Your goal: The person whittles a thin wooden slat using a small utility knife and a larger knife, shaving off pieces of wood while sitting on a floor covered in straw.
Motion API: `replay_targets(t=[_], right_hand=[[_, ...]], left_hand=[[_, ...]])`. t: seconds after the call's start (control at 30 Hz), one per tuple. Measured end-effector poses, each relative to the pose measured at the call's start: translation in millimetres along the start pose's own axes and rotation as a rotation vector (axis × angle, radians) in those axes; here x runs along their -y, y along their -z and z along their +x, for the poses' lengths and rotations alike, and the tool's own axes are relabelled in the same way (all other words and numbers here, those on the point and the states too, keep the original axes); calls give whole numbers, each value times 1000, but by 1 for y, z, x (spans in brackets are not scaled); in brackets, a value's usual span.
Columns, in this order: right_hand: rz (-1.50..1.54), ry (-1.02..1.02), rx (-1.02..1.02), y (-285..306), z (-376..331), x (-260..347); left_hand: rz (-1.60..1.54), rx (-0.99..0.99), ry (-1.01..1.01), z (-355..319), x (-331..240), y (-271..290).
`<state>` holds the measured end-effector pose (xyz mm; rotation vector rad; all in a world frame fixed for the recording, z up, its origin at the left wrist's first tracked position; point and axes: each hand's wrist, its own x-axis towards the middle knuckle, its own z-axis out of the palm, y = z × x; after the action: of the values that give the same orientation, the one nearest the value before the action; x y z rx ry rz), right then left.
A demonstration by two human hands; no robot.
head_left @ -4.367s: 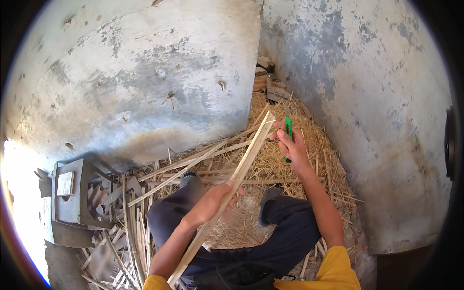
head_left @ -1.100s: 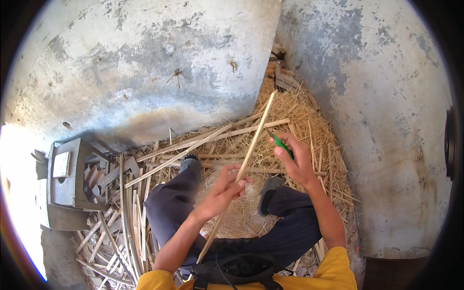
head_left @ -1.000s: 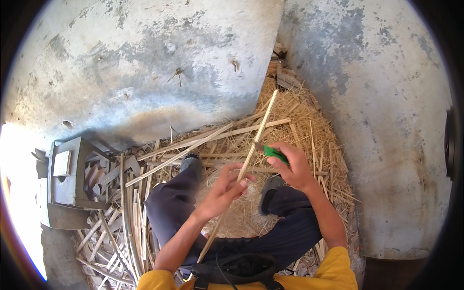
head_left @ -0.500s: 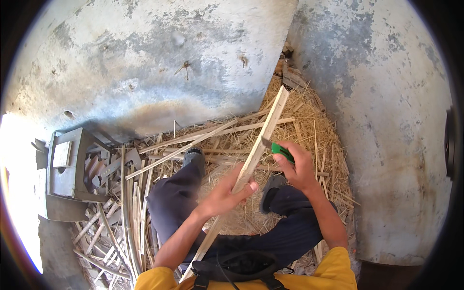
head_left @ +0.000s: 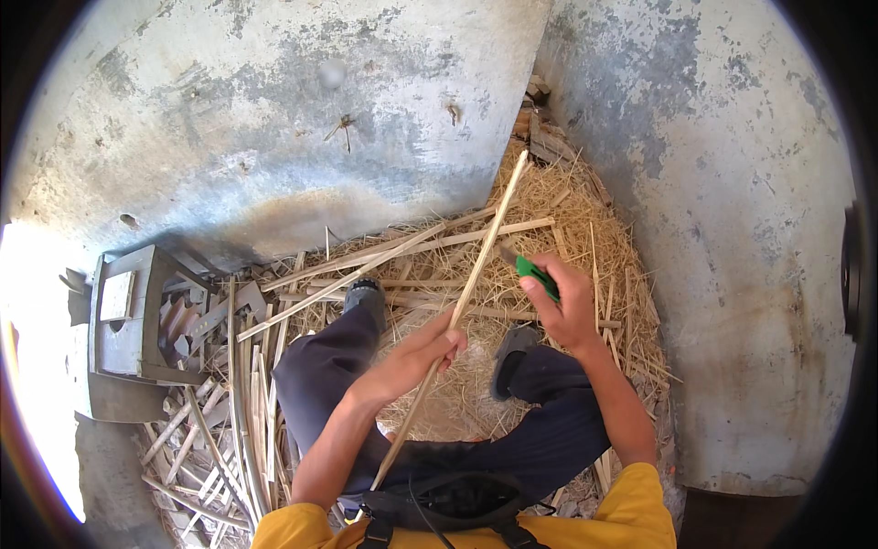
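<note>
My left hand (head_left: 422,352) grips a long pale bamboo strip (head_left: 485,247) near its middle; the strip slants from my lap up toward the wall corner. My right hand (head_left: 565,302) holds a green-handled knife (head_left: 534,274), its blade end touching the strip just right of it. I sit on the ground with both legs in dark trousers (head_left: 320,366) stretched out over straw and shavings.
More split bamboo strips (head_left: 402,252) lie across the straw heap (head_left: 585,220) ahead. A bundle of strips (head_left: 242,403) lies at my left. A grey metal frame (head_left: 137,316) stands at the far left. Worn concrete walls (head_left: 274,119) close in front and right.
The strip has turned from its flat face to its thin edge. My right hand with the knife has come closer to the strip. My left hand has slid slightly along it.
</note>
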<state>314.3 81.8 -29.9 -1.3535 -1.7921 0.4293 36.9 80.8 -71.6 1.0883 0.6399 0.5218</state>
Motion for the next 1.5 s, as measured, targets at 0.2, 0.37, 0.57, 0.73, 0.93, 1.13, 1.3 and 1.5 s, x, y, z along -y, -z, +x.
replay_targets(t=[0.2, 0.37, 0.57, 0.73, 0.93, 1.13, 1.3, 1.5], right_hand=[[4, 128, 99, -11, -7, 5], [-49, 272, 85, -25, -11, -4], [-85, 221, 181, -22, -11, 9], [-84, 219, 109, -31, -13, 7], [-85, 186, 76, -38, -14, 14], [-164, 153, 96, -38, -14, 17], [-140, 152, -13, -43, -11, 9], [-150, 145, -54, -38, -3, -7]], left_hand=[[-88, -81, -99, 4, 5, -1], [-121, -107, -100, 2, -3, -7], [-123, -122, -109, 0, -3, -9], [352, -370, -192, -2, 4, -23], [629, -529, -229, -5, -4, -35], [695, -555, -266, -2, 2, -32], [789, -588, -361, 1, 9, -29], [878, -576, -245, -7, 4, -37]])
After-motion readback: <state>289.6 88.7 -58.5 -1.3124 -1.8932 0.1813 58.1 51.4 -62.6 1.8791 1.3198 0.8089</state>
